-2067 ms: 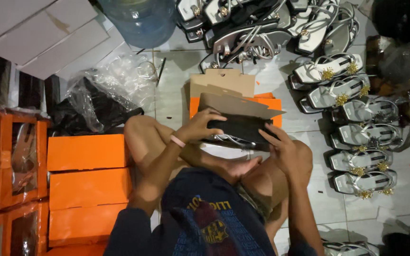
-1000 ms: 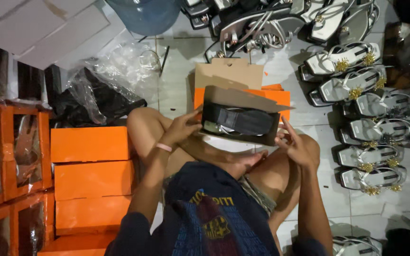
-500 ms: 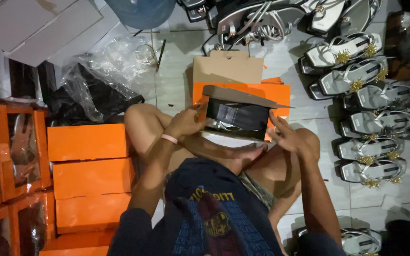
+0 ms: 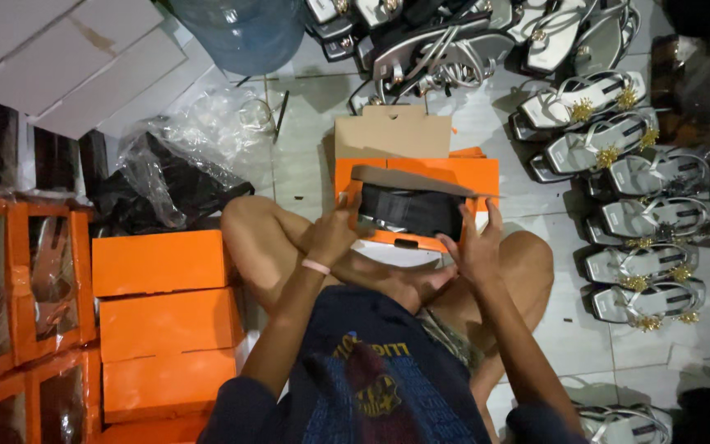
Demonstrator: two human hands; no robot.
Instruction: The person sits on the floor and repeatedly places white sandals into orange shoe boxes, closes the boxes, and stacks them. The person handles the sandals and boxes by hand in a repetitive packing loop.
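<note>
I sit cross-legged on the tiled floor. An open orange shoe box [image 4: 421, 240] rests over my legs, with dark sandals [image 4: 411, 210] lying inside it and its brown flap [image 4: 421, 181] half raised. My left hand [image 4: 334, 233] grips the box's left end. At the right end my right hand [image 4: 477, 247] presses the box's side, fingers spread upward. A flattened orange and brown box [image 4: 394, 136] lies on the floor just beyond it.
Closed orange boxes [image 4: 166, 321] are stacked at my left, with windowed orange boxes [image 4: 18, 288] further left. Silver sandals with gold ornaments [image 4: 626, 189] line the floor at right. Crumpled clear plastic bags [image 4: 174, 164] and a blue water jug [image 4: 244, 33] lie ahead.
The box with the dark sandals has gone down from a raised, tilted position and now sits level over my legs. Both hands stayed on its ends.
</note>
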